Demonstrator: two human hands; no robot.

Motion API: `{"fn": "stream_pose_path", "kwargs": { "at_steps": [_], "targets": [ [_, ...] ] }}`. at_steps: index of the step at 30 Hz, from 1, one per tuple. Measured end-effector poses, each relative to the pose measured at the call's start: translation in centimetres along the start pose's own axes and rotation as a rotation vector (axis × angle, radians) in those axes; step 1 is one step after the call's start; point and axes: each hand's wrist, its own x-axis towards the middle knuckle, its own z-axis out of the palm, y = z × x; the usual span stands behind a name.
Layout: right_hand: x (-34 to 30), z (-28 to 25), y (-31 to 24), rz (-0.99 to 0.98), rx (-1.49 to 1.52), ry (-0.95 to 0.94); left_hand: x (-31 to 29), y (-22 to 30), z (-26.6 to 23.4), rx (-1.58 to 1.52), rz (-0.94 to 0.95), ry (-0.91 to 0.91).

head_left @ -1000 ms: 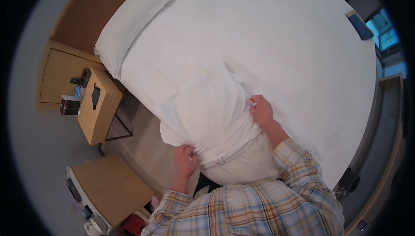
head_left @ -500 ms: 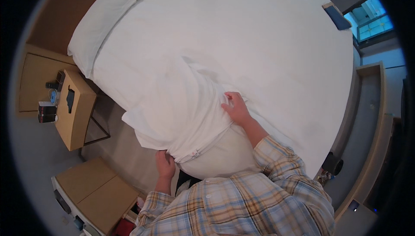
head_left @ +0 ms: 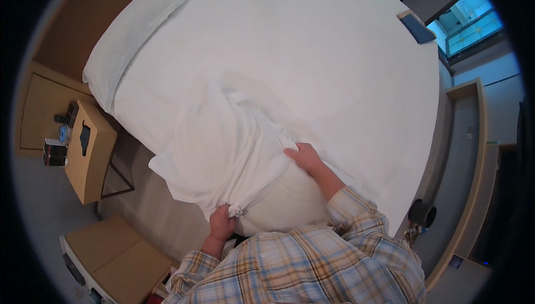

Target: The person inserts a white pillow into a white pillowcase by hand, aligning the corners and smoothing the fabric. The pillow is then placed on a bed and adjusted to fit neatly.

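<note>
In front of me on the bed lies a pillow [head_left: 284,206], its near end bare and pressed close to my shirt. A white pillowcase [head_left: 209,148] covers its far part, bunched in folds toward me. My left hand [head_left: 222,225] is closed on the gathered edge of the pillowcase at the left, beside a small label. On the right side, my right hand [head_left: 304,157] grips the pillowcase's other edge, with fingers curled over the cloth. The far end of the pillow is hidden inside the case.
A white-sheeted bed [head_left: 334,53] fills the middle, with another pillow [head_left: 131,42] at its far left. A wooden bedside table [head_left: 89,153] and a brown cabinet [head_left: 120,254] stand left. At the right are a blue folded item [head_left: 416,28], a dark bin [head_left: 422,214] and a wooden ledge [head_left: 473,192].
My left hand has closed on the pillowcase edge and shifted slightly right and nearer. My right hand has come nearer to me, drawing its edge of the case along the pillow.
</note>
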Motion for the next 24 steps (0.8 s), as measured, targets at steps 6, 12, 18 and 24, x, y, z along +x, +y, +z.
{"fn": "stream_pose_path", "kwargs": {
  "at_steps": [6, 12, 18, 24],
  "targets": [
    [-2.2, -3.0, -0.7, -0.084, 0.318, 0.438, 3.7, 8.8, -0.5, -0.156, 0.290, -0.141],
    [-4.7, -7.2, 3.0, -0.159, 0.182, 0.443, 2.6, 13.0, 2.3, 0.070, 0.615, -0.562],
    [-3.5, -4.6, 4.0, -0.085, 0.026, 0.258, 1.5, 7.1, 1.8, 0.132, 0.606, -0.526],
    [-7.4, -2.9, -1.6, -0.178, 0.328, 0.319, 0.5, 7.0, 3.4, 0.160, 0.533, -0.495]
  ]
}}
